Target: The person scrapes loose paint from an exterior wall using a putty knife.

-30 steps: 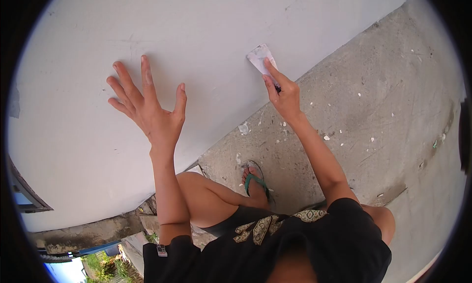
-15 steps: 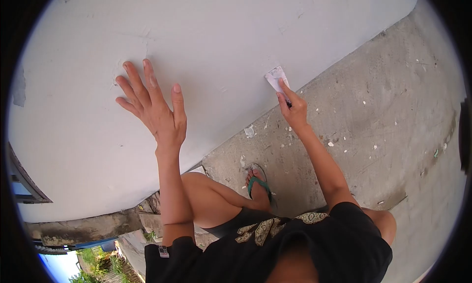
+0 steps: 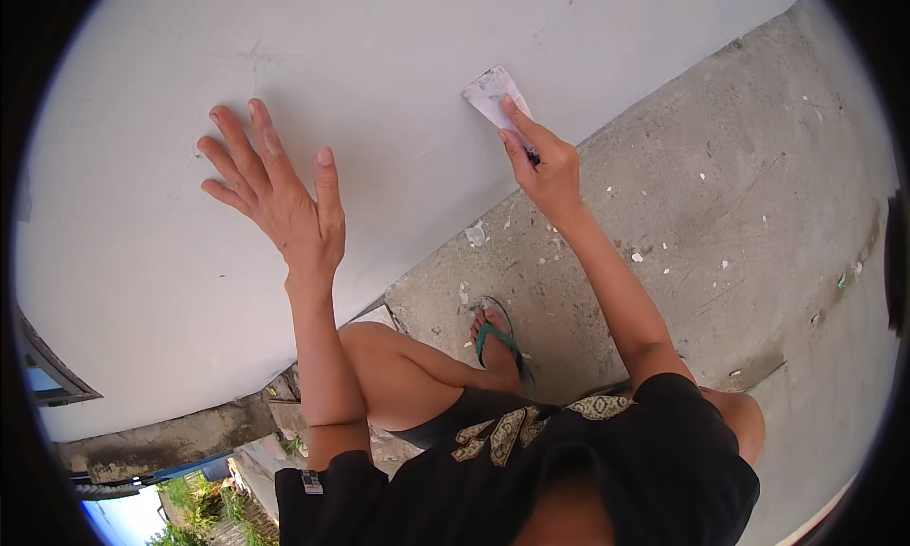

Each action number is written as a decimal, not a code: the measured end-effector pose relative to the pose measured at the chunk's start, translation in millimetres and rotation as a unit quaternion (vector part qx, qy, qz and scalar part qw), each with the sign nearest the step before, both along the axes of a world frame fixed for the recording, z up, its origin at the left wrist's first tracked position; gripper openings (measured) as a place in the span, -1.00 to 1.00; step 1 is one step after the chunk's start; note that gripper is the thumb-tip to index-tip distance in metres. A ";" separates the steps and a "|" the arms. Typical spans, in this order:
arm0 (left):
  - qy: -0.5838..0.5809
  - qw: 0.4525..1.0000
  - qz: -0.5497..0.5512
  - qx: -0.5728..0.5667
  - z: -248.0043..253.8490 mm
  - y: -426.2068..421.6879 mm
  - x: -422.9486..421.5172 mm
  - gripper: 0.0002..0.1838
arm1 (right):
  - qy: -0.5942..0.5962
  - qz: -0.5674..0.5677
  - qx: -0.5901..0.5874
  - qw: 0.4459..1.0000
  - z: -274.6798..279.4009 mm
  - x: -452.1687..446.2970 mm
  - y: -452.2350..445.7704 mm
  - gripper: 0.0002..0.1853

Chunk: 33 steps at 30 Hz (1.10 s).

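Observation:
My left hand [image 3: 280,191] has its fingers spread, the fingertips resting on or close against the white wall [image 3: 379,53]. Nothing is held in it. In my right hand [image 3: 548,172] is a putty knife [image 3: 495,93] with a wide blade smeared with whitish filler. My thumb and fingers grip it near the handle, most of which is hidden by the hand. The blade lies against or just off the wall, to the right of my left hand. Faint cracks and scuffs mark the wall near both hands.
A concrete floor [image 3: 682,195] meets the wall along a slanting edge, with several white flakes [image 3: 637,257] scattered over it. My foot in a green-strapped flip-flop [image 3: 498,342] stands near that edge. A window frame [image 3: 52,361] is at the far left, with plants [image 3: 194,503] below.
My right hand has moved the putty knife up and to the left along the wall. The left hand appears slightly higher and further left, still spread.

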<state>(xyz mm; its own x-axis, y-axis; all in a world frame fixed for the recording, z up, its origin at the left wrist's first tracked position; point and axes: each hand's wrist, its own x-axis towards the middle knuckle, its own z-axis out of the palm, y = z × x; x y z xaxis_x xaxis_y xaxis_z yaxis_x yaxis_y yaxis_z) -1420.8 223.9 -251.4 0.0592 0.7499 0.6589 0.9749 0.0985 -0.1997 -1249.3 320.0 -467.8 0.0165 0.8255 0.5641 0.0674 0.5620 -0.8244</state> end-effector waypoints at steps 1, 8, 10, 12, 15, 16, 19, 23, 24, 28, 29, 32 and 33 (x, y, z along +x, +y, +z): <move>0.003 1.000 -0.001 0.001 0.5 0.5 -1.1 -0.27 | -0.013 -0.003 0.009 1.000 6.2 1.7 5.7 -0.48; 0.011 1.000 -0.003 0.002 5.9 0.9 -0.3 -0.26 | -0.002 0.001 -0.066 0.998 -65.0 -0.1 -25.1 -0.53; 0.012 1.000 -0.002 0.003 4.0 0.4 0.7 -0.25 | -0.004 0.014 -0.086 0.996 -57.2 6.8 -22.8 -0.52; 0.014 1.000 0.005 0.005 3.6 1.6 0.1 -0.23 | -0.041 0.011 -0.072 0.996 -65.0 15.5 -15.1 -0.53; 0.013 1.000 0.014 0.010 2.2 4.8 0.6 -0.21 | -0.058 -0.010 -0.070 0.996 -99.8 27.9 -10.5 -0.52; 0.027 0.999 0.013 0.017 1.9 8.3 -2.4 -0.20 | -0.056 -0.023 -0.070 0.996 -101.2 29.0 -4.6 -0.52; 0.058 0.998 0.015 0.021 -1.7 6.4 -10.8 -0.18 | -0.020 -0.024 -0.071 0.997 -105.8 25.8 -7.1 -0.51; 0.070 0.997 0.014 0.010 -0.9 6.7 -14.2 -0.12 | -0.051 0.007 -0.103 0.993 -106.2 40.2 -7.8 -0.53; 0.073 0.997 0.017 0.013 -1.1 8.1 -15.5 -0.10 | -0.042 0.004 -0.081 0.996 -111.6 41.9 -1.9 -0.53; 0.107 0.993 0.037 0.015 -3.8 12.0 -18.9 0.10 | -0.029 -0.008 -0.044 0.999 -100.7 43.5 11.9 -0.52; 0.118 0.992 0.039 0.012 -3.6 12.5 -18.3 0.15 | -0.033 -0.001 -0.062 0.998 -102.3 41.6 10.4 -0.53; 0.148 0.987 0.058 0.014 -4.1 14.5 -20.6 0.27 | -0.023 -0.002 -0.062 0.998 -105.6 33.9 16.9 -0.54; 0.156 0.985 0.067 0.012 -5.2 13.9 -21.4 0.31 | -0.006 -0.015 -0.037 0.999 -107.4 28.6 16.6 -0.53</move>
